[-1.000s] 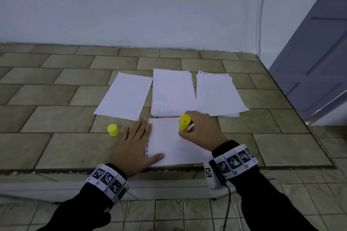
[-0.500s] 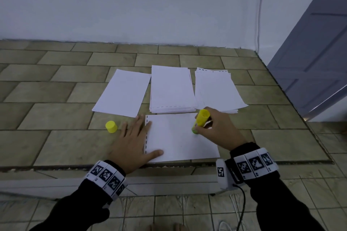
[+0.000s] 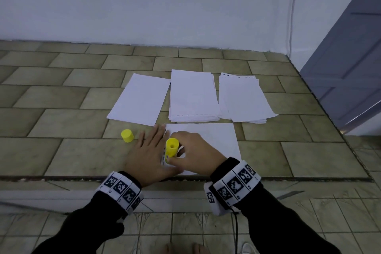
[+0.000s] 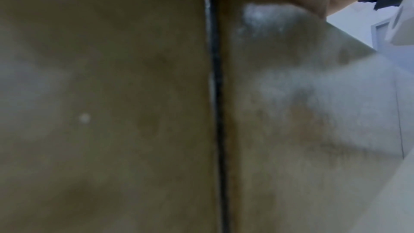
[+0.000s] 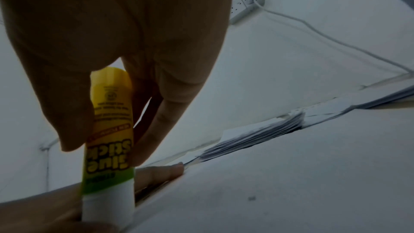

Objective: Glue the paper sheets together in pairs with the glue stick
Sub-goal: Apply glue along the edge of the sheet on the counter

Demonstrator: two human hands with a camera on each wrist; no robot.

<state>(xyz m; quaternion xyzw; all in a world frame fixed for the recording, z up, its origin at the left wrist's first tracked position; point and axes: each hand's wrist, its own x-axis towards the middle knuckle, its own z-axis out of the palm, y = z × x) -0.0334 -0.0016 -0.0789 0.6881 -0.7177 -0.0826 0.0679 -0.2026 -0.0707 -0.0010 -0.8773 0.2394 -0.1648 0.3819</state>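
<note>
Glue stick [image 3: 171, 147] stands just below centre of the head frame, pinched upright in my right hand [image 3: 192, 151], fingers curled round its barrel. Its long axis runs nearly vertical: yellow base toward the camera, white tip [image 5: 107, 210] down on the sheet's left, perforated edge. My left hand [image 3: 149, 151] lies flat beside it, fingers spread, palm mostly on the tiles, thumb side pinning that edge. The working sheet [image 3: 210, 140] lies landscape at lower centre. I judge this a mid-task gluing pass; no second sheet covers it yet. Above it sit a single sheet [image 3: 140, 99] and two stacks [image 3: 192, 95] [image 3: 245, 99], so I reckon many pairs remain. The yellow cap [image 3: 127, 135] stands at left on the tiled counter [image 3: 61, 150].
</note>
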